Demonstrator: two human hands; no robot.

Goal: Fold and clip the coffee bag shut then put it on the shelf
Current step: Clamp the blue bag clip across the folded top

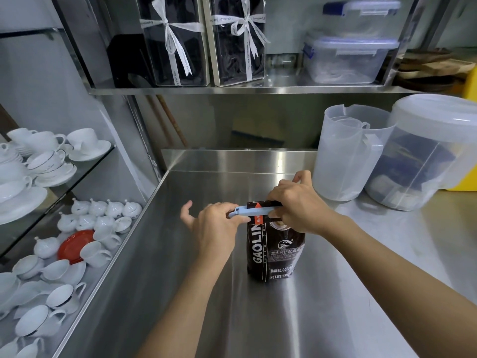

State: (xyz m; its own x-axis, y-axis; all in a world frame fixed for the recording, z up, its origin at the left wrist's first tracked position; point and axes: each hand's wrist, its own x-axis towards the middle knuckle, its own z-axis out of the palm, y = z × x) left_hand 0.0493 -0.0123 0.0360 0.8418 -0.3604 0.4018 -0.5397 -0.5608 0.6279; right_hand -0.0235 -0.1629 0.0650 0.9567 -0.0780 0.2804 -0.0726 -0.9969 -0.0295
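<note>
A dark brown coffee bag [273,250] with white lettering stands upright on the steel counter [284,319]. Its top is folded over. A long light-blue clip [254,211] lies across the fold. My left hand [214,226] pinches the clip's left end between thumb and forefinger, the other fingers spread. My right hand [299,205] grips the clip's right end and the bag's folded top, hiding that corner. The steel shelf [232,90] runs above, behind the counter.
On the shelf stand two black ribboned gift boxes [178,40] and stacked clear lidded containers [346,58]. A translucent pitcher [348,156] and a big lidded tub [423,156] stand at the counter's back right. White cups and saucers [51,156] fill glass shelves on the left.
</note>
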